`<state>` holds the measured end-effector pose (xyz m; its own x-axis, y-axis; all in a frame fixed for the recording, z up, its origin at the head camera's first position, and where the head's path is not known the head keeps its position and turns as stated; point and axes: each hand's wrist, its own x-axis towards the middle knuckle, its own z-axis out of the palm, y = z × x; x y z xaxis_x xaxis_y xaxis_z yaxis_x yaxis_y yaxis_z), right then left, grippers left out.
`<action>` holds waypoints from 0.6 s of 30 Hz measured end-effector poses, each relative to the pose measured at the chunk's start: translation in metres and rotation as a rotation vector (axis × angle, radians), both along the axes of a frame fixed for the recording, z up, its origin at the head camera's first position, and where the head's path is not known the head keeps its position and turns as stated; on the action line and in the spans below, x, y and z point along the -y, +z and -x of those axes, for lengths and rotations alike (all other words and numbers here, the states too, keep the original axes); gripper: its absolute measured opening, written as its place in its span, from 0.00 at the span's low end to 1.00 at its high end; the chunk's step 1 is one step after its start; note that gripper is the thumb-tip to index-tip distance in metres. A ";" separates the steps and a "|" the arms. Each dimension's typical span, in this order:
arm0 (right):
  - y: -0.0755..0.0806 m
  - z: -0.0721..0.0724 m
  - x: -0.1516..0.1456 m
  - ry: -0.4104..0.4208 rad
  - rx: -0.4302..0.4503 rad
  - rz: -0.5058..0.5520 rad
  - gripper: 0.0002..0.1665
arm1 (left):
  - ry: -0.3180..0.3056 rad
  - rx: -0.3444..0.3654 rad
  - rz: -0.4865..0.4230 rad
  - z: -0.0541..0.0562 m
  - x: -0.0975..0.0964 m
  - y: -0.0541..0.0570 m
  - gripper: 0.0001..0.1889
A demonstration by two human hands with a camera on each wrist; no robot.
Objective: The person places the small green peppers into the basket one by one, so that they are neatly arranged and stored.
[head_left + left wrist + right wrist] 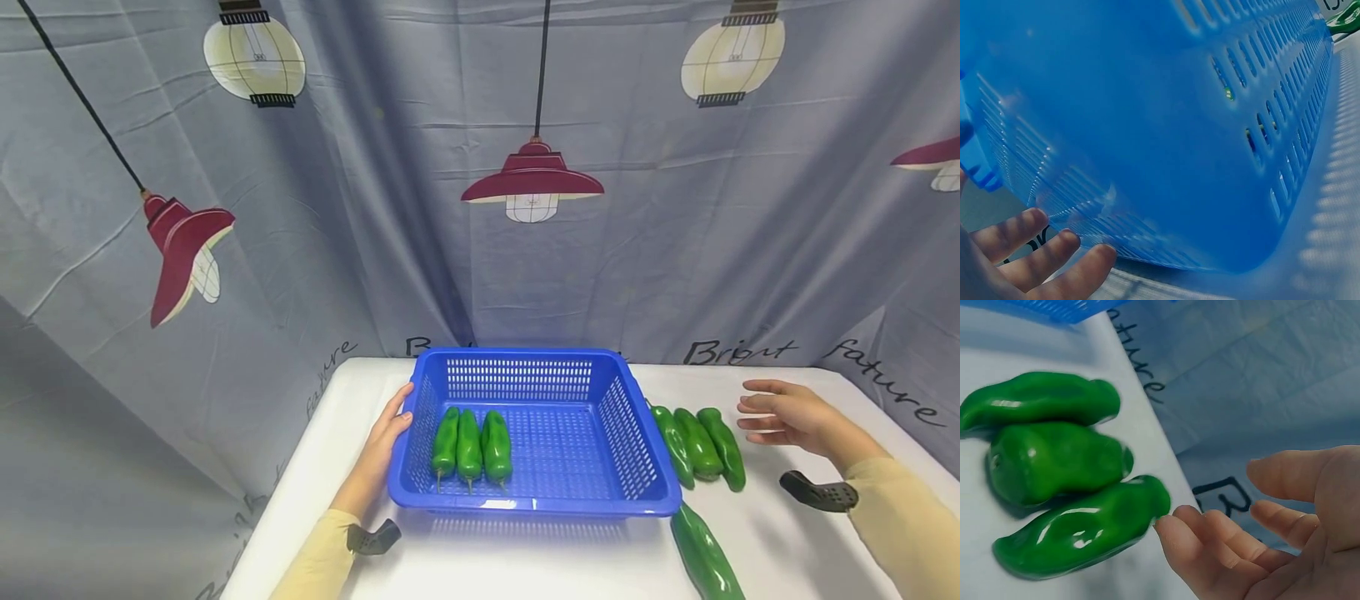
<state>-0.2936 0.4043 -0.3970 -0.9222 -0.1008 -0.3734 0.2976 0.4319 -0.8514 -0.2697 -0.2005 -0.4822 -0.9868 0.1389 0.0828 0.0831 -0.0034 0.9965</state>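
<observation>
Visibly glossy green peppers [701,446] | blue slotted basket [525,506] | left hand [379,448], fingers straight | right hand [797,418] wide

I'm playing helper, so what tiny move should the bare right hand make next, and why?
Probably ease the bare right hand onto the nearest long, glossy green pepper: that hand is empty and close by, and three similar peppers already lie in the rectangular blue plastic basket beside the bare left hand.
</observation>
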 end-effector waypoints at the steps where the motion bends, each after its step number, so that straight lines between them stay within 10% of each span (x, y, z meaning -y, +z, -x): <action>1: -0.002 0.000 0.000 -0.003 0.003 -0.001 0.45 | 0.001 -0.001 -0.001 0.000 0.000 0.000 0.31; 18: -0.027 -0.007 -0.010 -0.023 0.026 0.013 0.45 | -0.002 -0.018 0.016 0.000 0.001 -0.001 0.30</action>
